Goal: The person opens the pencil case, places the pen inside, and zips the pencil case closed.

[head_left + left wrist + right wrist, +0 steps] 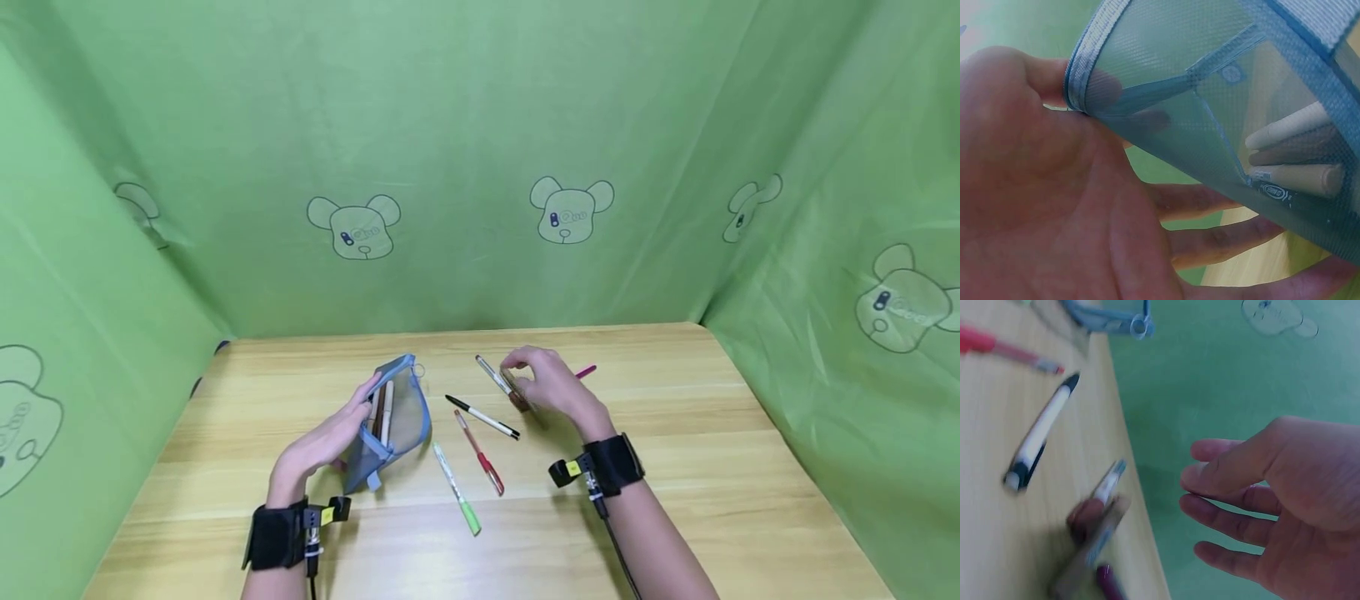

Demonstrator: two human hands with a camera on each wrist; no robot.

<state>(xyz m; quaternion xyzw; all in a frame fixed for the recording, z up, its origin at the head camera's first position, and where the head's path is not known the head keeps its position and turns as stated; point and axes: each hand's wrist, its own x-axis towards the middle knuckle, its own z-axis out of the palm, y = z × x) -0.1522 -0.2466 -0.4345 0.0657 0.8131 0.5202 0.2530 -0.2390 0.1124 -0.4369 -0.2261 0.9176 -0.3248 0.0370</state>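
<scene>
- Evidently the left hand [330, 437] grips the pouch [411, 410], thumb and a finger showing through its mesh.
- Inside the pouch, several brown and pale pens [387, 412] lie side by side.
- Well right of the pouch, the right hand [553, 383] hovers, fingers loosely bent, thumb near the forefinger.
- Near that hand, right of the pouch: a white pen [491, 372], a blurred beige pen [1094, 547], a magenta pen [587, 372].
- Closer to the pouch's right side: black-and-white pen [483, 419], red pen [487, 468], green pen [457, 493].
</scene>
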